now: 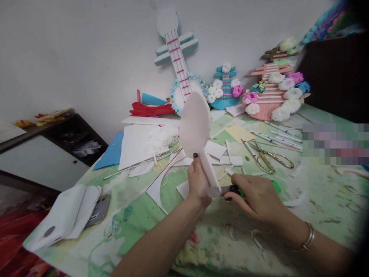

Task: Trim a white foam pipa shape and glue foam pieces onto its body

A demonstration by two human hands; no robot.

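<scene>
My left hand is closed around the handle of a white foam paddle-shaped piece, its thumb along the lower edge of the oval head. The piece stands up above the table, head at the top. In my right hand is a utility knife with a green and black handle. Its blade crosses the bottom end of the white handle and points left, towards my left wrist. Whether the blade has entered the foam I cannot tell.
Gold-handled scissors and several markers lie right. White sheets and foam offcuts are spread behind my hands. A notebook lies on a phone at left. Decorated model instruments lean on the wall.
</scene>
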